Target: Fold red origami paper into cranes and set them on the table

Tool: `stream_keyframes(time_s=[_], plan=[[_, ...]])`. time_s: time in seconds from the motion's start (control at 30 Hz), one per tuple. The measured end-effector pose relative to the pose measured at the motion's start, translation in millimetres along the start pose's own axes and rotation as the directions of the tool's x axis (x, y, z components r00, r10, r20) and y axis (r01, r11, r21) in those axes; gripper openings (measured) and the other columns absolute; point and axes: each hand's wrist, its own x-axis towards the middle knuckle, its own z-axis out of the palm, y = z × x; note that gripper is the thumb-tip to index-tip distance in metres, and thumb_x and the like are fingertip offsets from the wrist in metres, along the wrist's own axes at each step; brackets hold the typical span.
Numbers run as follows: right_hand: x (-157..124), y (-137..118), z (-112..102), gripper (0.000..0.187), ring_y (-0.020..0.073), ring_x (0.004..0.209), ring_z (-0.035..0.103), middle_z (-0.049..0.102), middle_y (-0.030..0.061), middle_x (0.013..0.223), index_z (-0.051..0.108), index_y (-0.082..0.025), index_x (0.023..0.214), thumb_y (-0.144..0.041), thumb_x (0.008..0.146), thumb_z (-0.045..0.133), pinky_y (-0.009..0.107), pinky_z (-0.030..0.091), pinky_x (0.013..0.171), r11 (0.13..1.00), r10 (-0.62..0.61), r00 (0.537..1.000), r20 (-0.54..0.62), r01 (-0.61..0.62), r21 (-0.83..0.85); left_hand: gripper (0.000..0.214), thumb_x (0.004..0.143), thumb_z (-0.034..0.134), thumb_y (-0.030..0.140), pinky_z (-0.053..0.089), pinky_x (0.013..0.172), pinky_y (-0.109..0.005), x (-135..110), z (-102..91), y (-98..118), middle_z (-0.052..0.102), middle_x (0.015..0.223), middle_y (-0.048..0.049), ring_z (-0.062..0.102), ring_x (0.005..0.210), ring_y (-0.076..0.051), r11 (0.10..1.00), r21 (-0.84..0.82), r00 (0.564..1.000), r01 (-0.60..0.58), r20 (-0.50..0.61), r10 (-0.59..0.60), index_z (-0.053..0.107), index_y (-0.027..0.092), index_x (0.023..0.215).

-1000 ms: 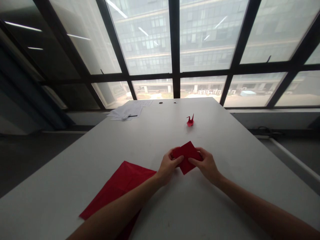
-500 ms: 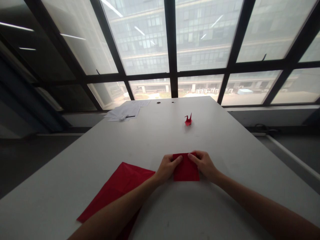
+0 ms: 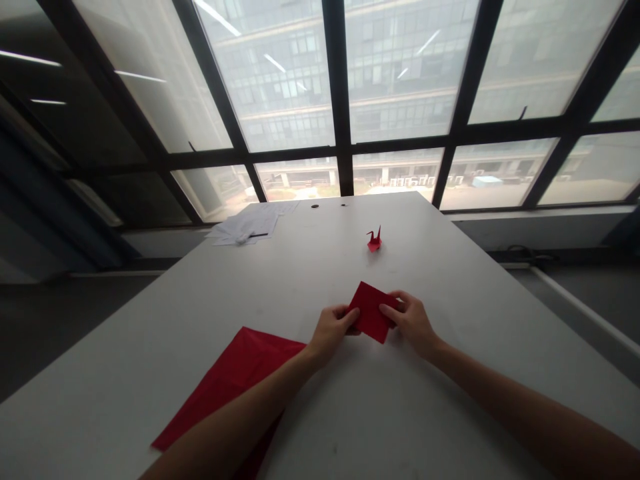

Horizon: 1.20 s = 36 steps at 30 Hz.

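Note:
A small red square of folded paper (image 3: 371, 312) is held between my two hands, turned so that one corner points away from me. My left hand (image 3: 336, 328) pinches its left side, thumb on top and fingers beneath. On the opposite side my right hand (image 3: 409, 321) grips it the same way, thumb on the face and fingers behind. Under my left forearm lies a larger sheet of red paper (image 3: 235, 367), partly hidden by the arm. Farther off, a red origami crane (image 3: 375, 241) stands upright on the table.
The white table (image 3: 310, 280) runs toward tall windows with dark frames (image 3: 344, 100). White papers (image 3: 250, 223) with a dark pen (image 3: 259, 235) lie at its far left edge. A round hole (image 3: 315, 206) shows near the far end. A dark cable (image 3: 525, 253) lies beyond the right edge.
The folded paper has been lifted and turned from lying square to me to a tilted, diamond-like position. Both hands have kept their hold on it.

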Motion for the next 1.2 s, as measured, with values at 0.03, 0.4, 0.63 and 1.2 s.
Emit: stream_keyframes(time_s=[0.03,0.4,0.63,1.2], plan=[[0,-1,0,0.036,0.0143,0.051,0.056,0.069,0.0013,0.065,0.062,-0.018,0.091,-0.044,0.071,0.078,0.025,0.043,0.047,1.0,0.004,1.0,0.011,-0.004,-0.029,0.044,0.077,0.075,0.051,0.054,0.067,-0.03,1,-0.2,-1,0.073,0.085,-0.0099,0.065,0.069,-0.017,1.0,-0.023,1.0,-0.001,-0.028,0.0,0.074,0.01,0.092],[2,6,-6,0.04,0.0152,0.054,0.054,0.058,-0.0051,0.06,0.058,-0.022,0.117,-0.029,0.079,0.066,0.025,0.04,0.051,0.914,-0.181,0.984,0.003,0.169,-0.369,0.037,0.091,0.063,0.032,0.041,0.108,-0.042,-11,1.3,3,0.057,0.135,-0.0107,0.052,0.126,-0.028,0.731,0.51,0.859,-0.453,0.029,0.512,0.063,0.027,0.128],[-4,4,-7,0.046,0.0303,0.115,0.057,0.063,0.0149,0.127,0.058,-0.02,0.13,-0.017,0.084,0.058,0.042,0.045,0.095,0.376,-0.353,0.923,0.155,0.291,-0.879,0.053,0.102,0.04,0.046,0.019,0.12,-0.054,-30,5.7,-5,0.033,0.159,-0.0072,0.027,0.148,-0.028,0.247,0.777,0.815,-0.579,0.554,0.17,0.034,0.031,0.152],[-1,10,-9,0.044,0.0258,0.136,0.043,0.051,0.0109,0.147,0.052,-0.021,0.14,-0.02,0.098,0.043,0.046,0.028,0.111,0.221,-0.181,0.82,0.543,0.572,-0.79,0.079,0.099,0.024,0.062,0.014,0.121,-0.052,-8,-16.2,-10,0.014,0.163,-0.0183,0.008,0.152,-0.029,-0.076,0.904,0.88,-0.42,0.426,0.208,0.011,0.011,0.158]])
